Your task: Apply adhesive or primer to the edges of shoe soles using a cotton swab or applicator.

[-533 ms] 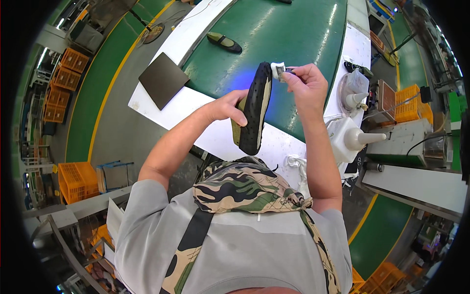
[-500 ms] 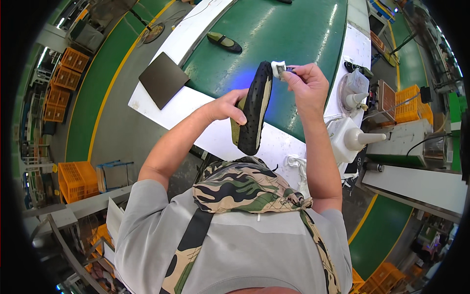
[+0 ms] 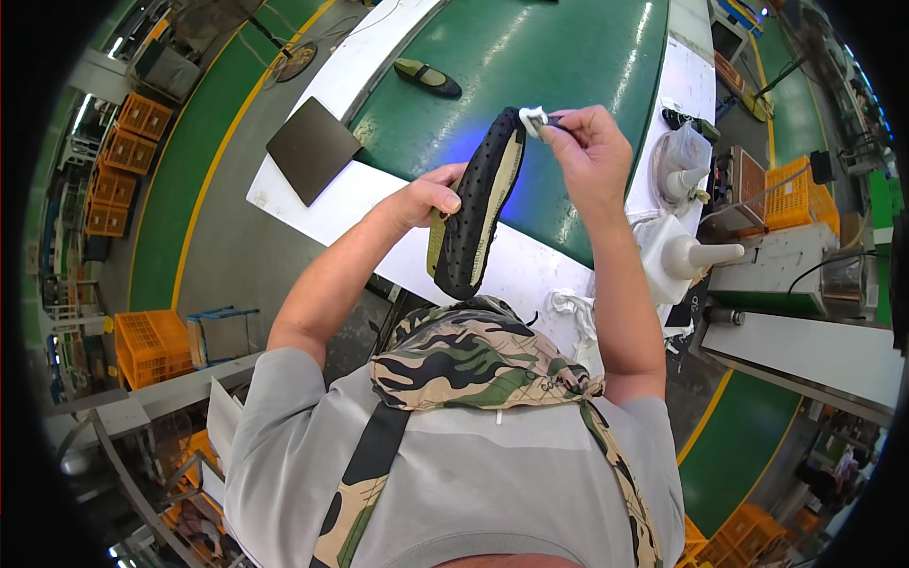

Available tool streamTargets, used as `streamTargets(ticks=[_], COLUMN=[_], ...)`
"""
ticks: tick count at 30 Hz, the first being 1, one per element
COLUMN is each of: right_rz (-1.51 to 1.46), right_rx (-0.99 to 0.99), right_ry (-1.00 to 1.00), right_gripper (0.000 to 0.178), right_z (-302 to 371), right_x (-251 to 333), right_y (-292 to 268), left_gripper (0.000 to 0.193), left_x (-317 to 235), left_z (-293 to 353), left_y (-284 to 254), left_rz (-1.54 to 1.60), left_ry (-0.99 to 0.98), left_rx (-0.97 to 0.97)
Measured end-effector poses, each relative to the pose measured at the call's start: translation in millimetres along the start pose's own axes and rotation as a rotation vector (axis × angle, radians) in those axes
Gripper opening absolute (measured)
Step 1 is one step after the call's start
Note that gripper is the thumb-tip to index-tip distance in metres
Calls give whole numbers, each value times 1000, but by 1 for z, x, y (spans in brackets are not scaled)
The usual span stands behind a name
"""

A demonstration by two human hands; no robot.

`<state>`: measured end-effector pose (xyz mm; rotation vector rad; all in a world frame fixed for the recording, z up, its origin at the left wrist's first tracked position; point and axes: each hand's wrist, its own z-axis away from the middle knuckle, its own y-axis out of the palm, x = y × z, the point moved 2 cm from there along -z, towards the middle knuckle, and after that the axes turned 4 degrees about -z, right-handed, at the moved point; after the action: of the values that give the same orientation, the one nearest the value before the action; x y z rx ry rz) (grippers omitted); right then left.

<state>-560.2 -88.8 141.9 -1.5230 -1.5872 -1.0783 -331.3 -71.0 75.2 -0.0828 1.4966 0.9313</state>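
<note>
A black shoe [image 3: 471, 213] with a studded sole and an olive-green inside is held up over the near end of the green work surface. Around its left side my left hand [image 3: 428, 197] is closed, thumb on the edge of the sole. My right hand [image 3: 594, 156] pinches a tool wrapped in a piece of white cloth [image 3: 532, 120]; the tool itself is mostly hidden by the fingers. The cloth touches the far end of the shoe at the sole's edge. Farther off, a matching olive and black shoe [image 3: 428, 78] lies on the green belt [image 3: 511, 57].
White tabletop [image 3: 379, 204] borders the belt, with a dark square board [image 3: 313, 151] at its left. To the right stand a white squeeze bottle [image 3: 670, 257] and a smaller bottle [image 3: 684, 180]. A crumpled white cloth [image 3: 576, 317] hangs by my right forearm. Orange crates [image 3: 151, 348] are on the floor.
The held shoe has tilted, showing more of its sole, and moved slightly left and up. My right hand has shifted a little left with the cloth-wrapped tool. The shoe on the belt has slid slightly left.
</note>
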Motion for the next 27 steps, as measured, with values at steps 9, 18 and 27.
streamTargets(ticks=[9,18,27], right_rz=[22,-75,93], right_rx=[373,359,353], right_ry=[152,300,70], right_gripper=[15,14,14], right_z=[43,16,49], right_x=[21,9,18], right_y=[10,-1,9], left_gripper=[82,77,74], left_x=[9,24,40], left_z=[5,10,23], left_y=[5,24,30], left_rz=[57,162,209], left_ry=[-2,25,66], left_rx=[-71,-103,-230])
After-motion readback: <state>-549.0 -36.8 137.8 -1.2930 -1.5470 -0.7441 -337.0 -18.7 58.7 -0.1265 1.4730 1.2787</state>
